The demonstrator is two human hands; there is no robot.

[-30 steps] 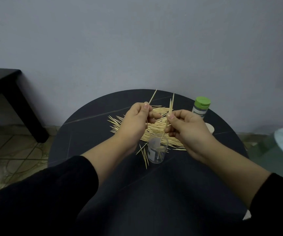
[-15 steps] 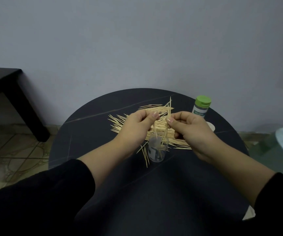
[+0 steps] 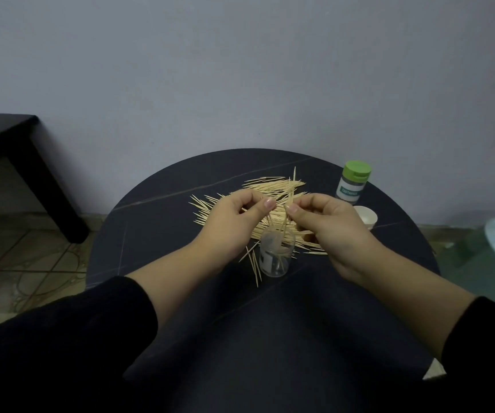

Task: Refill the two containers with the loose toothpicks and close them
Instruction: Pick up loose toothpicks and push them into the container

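Pinching upright toothpicks (image 3: 291, 190) between curled fingers, the left hand (image 3: 234, 222) and right hand (image 3: 329, 225) hovered mid-frame over the clear container (image 3: 276, 253). The loose pile (image 3: 225, 201) lay just above.

Open clear jar (image 3: 276, 259) stands amid scattered toothpicks (image 3: 273, 186), green-capped jar (image 3: 353, 183) closed.

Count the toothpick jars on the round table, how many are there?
2. The clear jar stands open in the middle of the table, by the loose toothpicks. The green-lidded jar stands closed at the far right. None looks hidden.
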